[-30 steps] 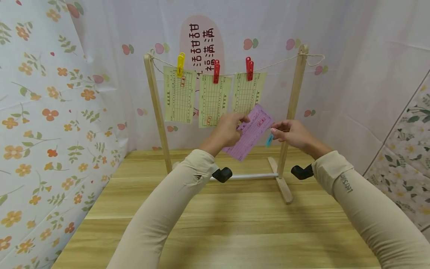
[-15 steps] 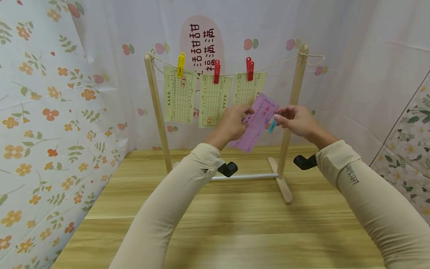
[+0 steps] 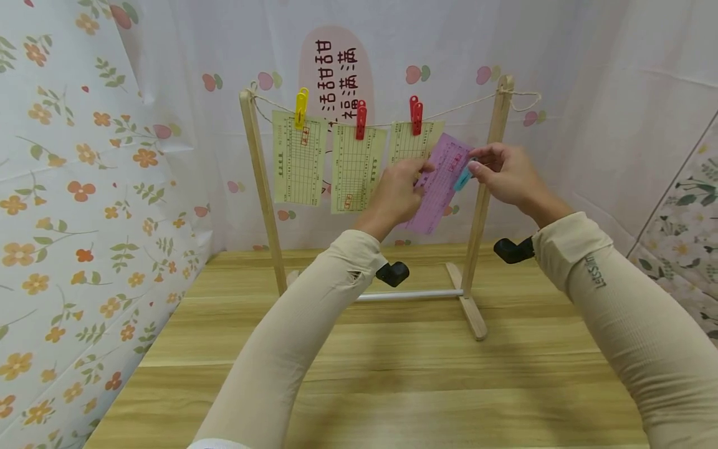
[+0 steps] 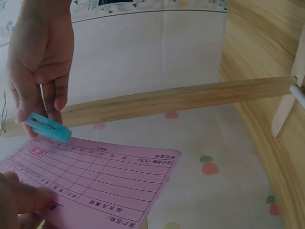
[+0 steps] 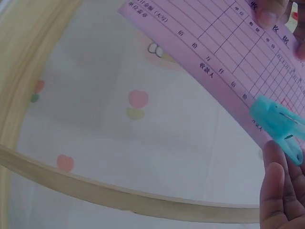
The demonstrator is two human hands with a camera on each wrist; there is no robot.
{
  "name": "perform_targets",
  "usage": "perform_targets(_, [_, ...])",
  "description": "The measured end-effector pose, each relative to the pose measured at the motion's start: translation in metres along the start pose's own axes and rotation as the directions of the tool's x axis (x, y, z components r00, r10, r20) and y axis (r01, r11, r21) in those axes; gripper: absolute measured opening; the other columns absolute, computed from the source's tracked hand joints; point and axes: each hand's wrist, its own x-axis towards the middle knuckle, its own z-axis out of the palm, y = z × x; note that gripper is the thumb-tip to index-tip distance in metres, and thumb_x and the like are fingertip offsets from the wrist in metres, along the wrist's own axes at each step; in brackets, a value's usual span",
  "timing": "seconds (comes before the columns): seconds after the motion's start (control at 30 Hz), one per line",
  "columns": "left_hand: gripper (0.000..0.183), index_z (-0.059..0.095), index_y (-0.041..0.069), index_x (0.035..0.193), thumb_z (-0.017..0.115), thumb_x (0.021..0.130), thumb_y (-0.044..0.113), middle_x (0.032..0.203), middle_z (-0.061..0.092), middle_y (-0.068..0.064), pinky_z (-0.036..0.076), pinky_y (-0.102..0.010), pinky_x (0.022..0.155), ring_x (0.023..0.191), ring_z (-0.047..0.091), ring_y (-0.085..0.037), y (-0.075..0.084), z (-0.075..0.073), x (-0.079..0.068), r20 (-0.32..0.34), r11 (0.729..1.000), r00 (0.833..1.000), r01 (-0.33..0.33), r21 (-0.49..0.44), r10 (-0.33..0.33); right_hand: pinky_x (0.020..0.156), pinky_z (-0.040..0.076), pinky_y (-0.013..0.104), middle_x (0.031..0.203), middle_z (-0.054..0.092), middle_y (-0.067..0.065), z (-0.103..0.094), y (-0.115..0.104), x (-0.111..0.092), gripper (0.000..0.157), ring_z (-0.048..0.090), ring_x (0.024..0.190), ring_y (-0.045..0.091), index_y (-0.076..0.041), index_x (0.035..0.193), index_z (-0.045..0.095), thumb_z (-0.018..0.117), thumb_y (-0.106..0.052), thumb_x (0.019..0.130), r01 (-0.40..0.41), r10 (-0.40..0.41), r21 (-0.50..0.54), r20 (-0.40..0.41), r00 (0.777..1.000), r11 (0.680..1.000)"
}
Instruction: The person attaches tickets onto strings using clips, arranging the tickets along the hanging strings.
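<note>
A pink printed receipt slip (image 3: 440,187) hangs tilted, its left side pinched between the thumb and fingers of my left hand (image 3: 395,192). My right hand (image 3: 509,176) pinches a light blue clothespin (image 3: 464,178) beside the slip's right edge. In the right wrist view the clothespin (image 5: 274,117) overlaps the receipt (image 5: 224,62); whether it grips the paper, I cannot tell. The slip partly covers the rightmost yellow-green receipt (image 3: 405,142), which hangs from the string (image 3: 462,111) by red clothespins (image 3: 417,118).
A yellow clothespin (image 3: 301,109) and another red clothespin (image 3: 361,120) hold two more yellow-green receipts on the string. Wooden posts (image 3: 496,134) carry the string, joined low by a white rod (image 3: 415,295) above the wooden table (image 3: 392,386). A patterned curtain hangs behind.
Both hands have risen and shifted right, carrying the pink receipt and the blue clothespin up toward the string. The hanging receipts stay in place.
</note>
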Motion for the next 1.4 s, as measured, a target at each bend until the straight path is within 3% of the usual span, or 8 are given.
perform_targets(0.23, [0.032,0.064,0.004,0.117,0.061,0.087,-0.007,0.118,0.064,-0.008,0.047,-0.018,0.082,0.099,0.062,-0.018,0.001,0.005,0.008,-0.111,0.998,0.992,-0.056,-0.011,0.054,0.061,0.043,0.017,0.105,0.062,0.013,-0.008,-0.011,0.007,0.036,0.055,0.078,0.010,0.001,0.126,0.056,0.054,-0.022,0.100,0.037,-0.047,-0.131,-0.075,0.996,0.991])
perform_targets(0.4, [0.029,0.066,0.004,0.114,0.064,0.086,-0.005,0.112,0.067,-0.006,0.045,-0.016,0.082,0.096,0.063,-0.016,0.005,0.010,0.014,-0.200,0.996,0.977,-0.085,-0.018,0.079,0.058,0.039,0.016,0.096,0.063,0.009,-0.015,-0.019,0.012,0.030,0.050,0.068,0.009,0.003,0.120,0.061,0.057,-0.016,0.098,0.100,-0.133,-0.177,-0.184,0.974,0.979])
perform_targets(0.73, [0.030,0.066,0.003,0.113,0.065,0.085,-0.007,0.110,0.067,-0.008,0.044,-0.012,0.077,0.092,0.063,-0.017,0.013,0.018,0.022,-0.300,0.988,0.954,-0.040,-0.150,-0.007,0.059,0.038,0.015,0.081,0.058,-0.013,-0.029,-0.036,0.026,0.023,0.050,0.064,0.001,0.002,0.111,0.066,0.063,-0.013,0.093,0.150,-0.216,-0.243,-0.271,0.938,0.958])
perform_targets(0.87, [0.031,0.066,0.004,0.114,0.065,0.085,-0.007,0.112,0.067,-0.007,0.044,-0.012,0.078,0.093,0.063,-0.015,0.014,0.022,0.025,-0.302,0.987,0.952,-0.006,-0.162,-0.044,0.061,0.038,0.014,0.078,0.055,-0.019,-0.032,-0.045,0.034,0.017,0.048,0.062,-0.003,0.003,0.103,0.068,0.063,-0.008,0.092,0.198,-0.285,-0.268,-0.343,0.895,0.943])
perform_targets(1.07, [0.031,0.064,0.005,0.116,0.064,0.086,-0.006,0.114,0.065,-0.007,0.045,-0.011,0.078,0.096,0.063,-0.016,0.016,0.027,0.030,-0.277,0.978,0.956,0.040,-0.203,-0.097,0.062,0.039,0.013,0.083,0.066,0.000,-0.036,-0.059,0.046,0.017,0.049,0.062,-0.008,0.006,0.094,0.069,0.056,-0.003,0.091,0.248,-0.374,-0.322,-0.427,0.823,0.914])
perform_targets(1.2, [0.031,0.064,0.005,0.116,0.064,0.086,-0.005,0.114,0.065,-0.007,0.045,-0.011,0.079,0.095,0.063,-0.014,0.017,0.028,0.032,-0.280,0.976,0.953,0.058,-0.212,-0.117,0.061,0.040,0.012,0.076,0.062,-0.014,-0.041,-0.067,0.056,0.017,0.050,0.061,-0.009,0.002,0.089,0.071,0.054,-0.001,0.089,0.235,-0.360,-0.314,-0.437,0.824,0.920])
perform_targets(1.3, [0.030,0.064,0.004,0.115,0.065,0.086,-0.004,0.114,0.065,-0.006,0.044,-0.011,0.079,0.092,0.064,-0.013,0.018,0.029,0.033,-0.282,0.972,0.951,0.061,-0.228,-0.125,0.063,0.041,0.011,0.073,0.056,-0.023,-0.045,-0.071,0.063,0.020,0.052,0.062,-0.009,-0.011,0.081,0.070,0.054,0.000,0.088,0.202,-0.317,-0.296,-0.419,0.851,0.934])
perform_targets(1.4, [0.030,0.065,0.005,0.114,0.067,0.085,-0.004,0.113,0.065,-0.006,0.044,-0.012,0.079,0.090,0.064,-0.012,0.019,0.031,0.033,-0.284,0.969,0.950,0.058,-0.242,-0.128,0.064,0.042,0.010,0.073,0.055,-0.021,-0.049,-0.073,0.069,0.026,0.053,0.064,-0.009,-0.017,0.079,0.066,0.053,0.003,0.088,0.176,-0.289,-0.301,-0.387,0.876,0.937])
